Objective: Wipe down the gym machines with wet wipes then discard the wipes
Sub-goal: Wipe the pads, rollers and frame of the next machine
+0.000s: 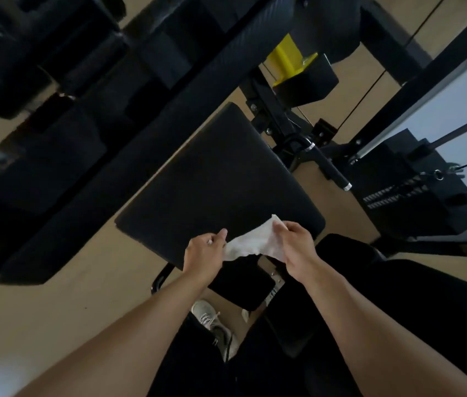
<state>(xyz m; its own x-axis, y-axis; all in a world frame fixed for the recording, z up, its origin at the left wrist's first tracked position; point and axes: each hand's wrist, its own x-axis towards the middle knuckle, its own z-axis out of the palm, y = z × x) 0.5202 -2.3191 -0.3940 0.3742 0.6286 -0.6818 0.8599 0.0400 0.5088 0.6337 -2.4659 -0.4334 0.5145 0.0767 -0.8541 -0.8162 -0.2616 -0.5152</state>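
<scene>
Hands meet over the near edge of a black padded seat [220, 184] in the head view. The left hand [205, 253] pinches one end of a white wet wipe [252, 242] between thumb and curled fingers [222, 233]. The right hand [295, 245] grips the other end, its fingers bent round the crumpled cloth. The wipe hangs stretched between the two hands, a little above the seat's front edge, and its lower part sags down past the pad. Whether the wipe touches the seat one cannot tell.

Behind the seat stands the black frame of the gym machine [278, 118], with a yellow part [289, 60] fixed higher up. To the right a black handle with silver rings [328, 164] points down and outward, and further right is a weight stack [410, 190] with thin cables. At the left side large dark blocks of other equipment [40, 133] appear blurred. The floor [54, 310] is tan. Below the arms a light sneaker [212, 322] and dark trousers are visible.
</scene>
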